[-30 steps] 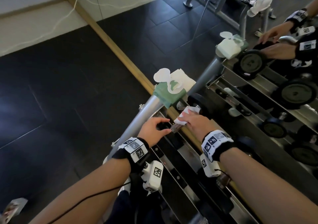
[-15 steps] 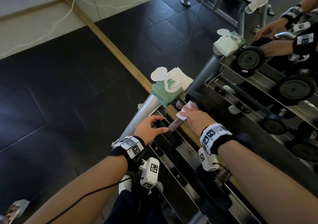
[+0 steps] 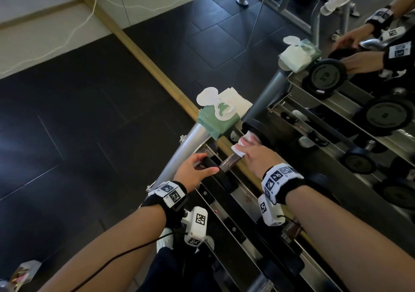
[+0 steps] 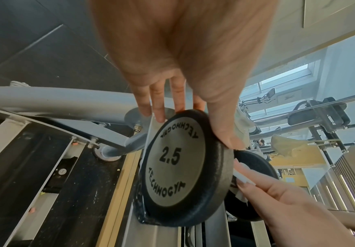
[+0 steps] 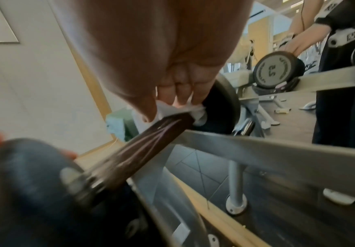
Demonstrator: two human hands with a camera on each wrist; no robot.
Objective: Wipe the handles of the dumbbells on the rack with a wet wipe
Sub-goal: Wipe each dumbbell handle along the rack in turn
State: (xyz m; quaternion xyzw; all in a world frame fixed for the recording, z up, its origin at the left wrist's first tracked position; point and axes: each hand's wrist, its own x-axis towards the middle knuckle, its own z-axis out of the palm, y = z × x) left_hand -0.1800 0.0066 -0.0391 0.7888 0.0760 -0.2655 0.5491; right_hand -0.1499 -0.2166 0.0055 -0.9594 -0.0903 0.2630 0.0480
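Note:
A 2.5 kg dumbbell (image 4: 180, 160) lies on the top rail of the rack (image 3: 242, 193). My left hand (image 3: 195, 170) grips its near black plate (image 3: 211, 163), thumb over the rim and fingers (image 4: 157, 103) behind it. My right hand (image 3: 256, 157) holds a white wet wipe (image 3: 241, 144) wrapped round the dark brown handle (image 3: 229, 162), close to the far plate (image 3: 258, 127). The right wrist view shows the wipe (image 5: 168, 108) bunched under my fingers on the handle (image 5: 151, 138). In the left wrist view the wipe (image 4: 241, 175) peeks out behind the plate.
A green wet wipe pack (image 3: 215, 121) with its lid open sits on the rack's grey post beside the far plate. A mirror with a wooden frame (image 3: 157, 71) stands right behind the rack and reflects it. More dumbbells sit lower on the rack. Black floor lies to the left.
My right hand has slid the wipe along the handle toward the far plate, baring more of the handle. My left hand has kept hold of the near plate.

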